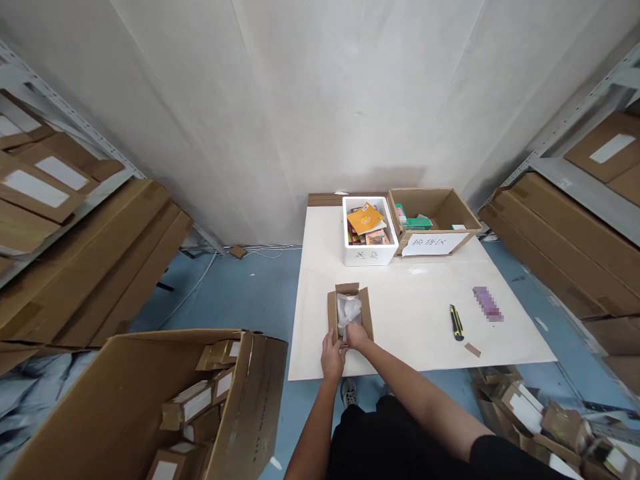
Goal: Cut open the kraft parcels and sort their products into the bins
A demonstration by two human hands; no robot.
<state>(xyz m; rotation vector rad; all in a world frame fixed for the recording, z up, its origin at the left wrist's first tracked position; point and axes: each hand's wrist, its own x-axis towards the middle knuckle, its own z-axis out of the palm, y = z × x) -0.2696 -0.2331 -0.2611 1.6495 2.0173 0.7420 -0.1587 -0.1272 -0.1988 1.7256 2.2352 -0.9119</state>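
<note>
A small open cardboard box (332, 313) with its flaps up sits near the front edge of the white table. Inside it lies crumpled, whitish translucent plastic wrapping (349, 308); whatever it may cover is hidden. My left hand (333, 358) grips the near left corner of this box, thumb and fingers around the cardboard. My right hand (357, 335) reaches into the near end of the box, its fingers closed on the plastic wrapping and partly hidden by it.
On the white table (320, 267) stand a white foam box (370, 255) of booklets and a labelled cardboard carton (434, 245). A utility knife (457, 323) and a blurred purple item (488, 304) lie right. A large carton (255, 393) of parcels stands left; shelves flank both sides.
</note>
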